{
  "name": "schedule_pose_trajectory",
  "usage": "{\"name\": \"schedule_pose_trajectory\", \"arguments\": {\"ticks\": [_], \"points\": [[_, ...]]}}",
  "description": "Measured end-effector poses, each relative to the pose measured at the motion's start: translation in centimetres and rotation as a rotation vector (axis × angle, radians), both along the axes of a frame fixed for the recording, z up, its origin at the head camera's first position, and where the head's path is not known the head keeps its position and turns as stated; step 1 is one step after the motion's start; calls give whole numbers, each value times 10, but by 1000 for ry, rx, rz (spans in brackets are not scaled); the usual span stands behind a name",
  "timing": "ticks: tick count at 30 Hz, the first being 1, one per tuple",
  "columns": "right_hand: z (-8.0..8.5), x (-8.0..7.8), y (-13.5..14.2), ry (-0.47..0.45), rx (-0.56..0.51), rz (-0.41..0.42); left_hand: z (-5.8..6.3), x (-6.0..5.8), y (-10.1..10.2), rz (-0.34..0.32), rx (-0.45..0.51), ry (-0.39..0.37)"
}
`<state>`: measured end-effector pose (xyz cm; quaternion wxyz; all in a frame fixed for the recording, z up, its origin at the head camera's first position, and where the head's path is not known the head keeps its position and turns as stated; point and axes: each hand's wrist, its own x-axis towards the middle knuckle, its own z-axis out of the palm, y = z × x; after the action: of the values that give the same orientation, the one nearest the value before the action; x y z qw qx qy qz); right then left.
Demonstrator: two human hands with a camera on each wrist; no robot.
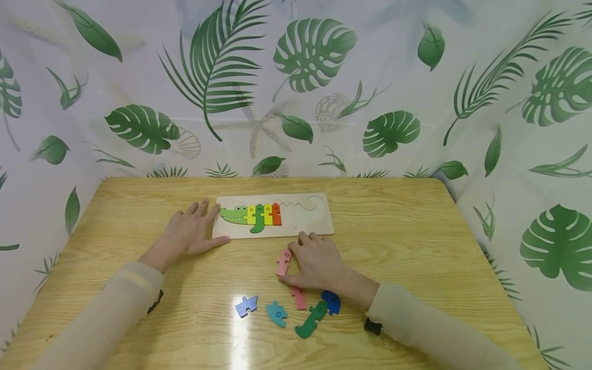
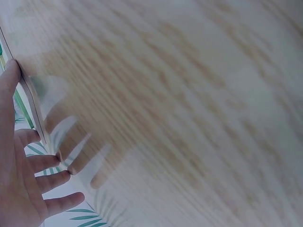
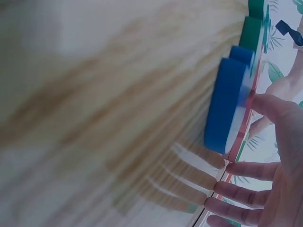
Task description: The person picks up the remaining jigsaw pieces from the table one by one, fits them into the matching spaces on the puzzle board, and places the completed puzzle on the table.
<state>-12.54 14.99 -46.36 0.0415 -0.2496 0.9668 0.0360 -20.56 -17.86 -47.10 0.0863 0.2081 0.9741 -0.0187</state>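
Note:
A wooden puzzle board [image 1: 305, 221] lies toward the far side of the table. Set in it at the left are a light-green crocodile head piece [image 1: 233, 216] and several yellow, green and orange body pieces. My left hand [image 1: 188, 228] rests with spread fingers at the board's left end, the thumb along its near corner. Just in front of the board, my right hand [image 1: 320, 263] pinches a pink puzzle piece [image 1: 283, 263] between thumb and index finger, close over the table. A second pink piece [image 1: 299, 299] lies under that hand, partly covered by it.
Nearer me lie a violet-blue piece [image 1: 246, 306], a light-blue piece [image 1: 277, 314], a dark-green piece [image 1: 312, 319] and a dark-blue piece [image 1: 331, 302], the last two side by side below my right wrist. A leaf-patterned cloth [image 1: 333, 144] hangs behind the wooden table [image 1: 393, 231].

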Motion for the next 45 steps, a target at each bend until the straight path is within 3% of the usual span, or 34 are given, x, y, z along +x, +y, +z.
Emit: {"name": "schedule_pose_trajectory", "arguments": {"ticks": [27,39,45], "points": [[3,-2,1,18,11,2,-2,0,0,10,19,-4],[3,-5,4,6,-82,30,0,1,-1,-1,14,8],[2,-9,7,55,-67,60,1,1,-1,-2,6,5]]}}
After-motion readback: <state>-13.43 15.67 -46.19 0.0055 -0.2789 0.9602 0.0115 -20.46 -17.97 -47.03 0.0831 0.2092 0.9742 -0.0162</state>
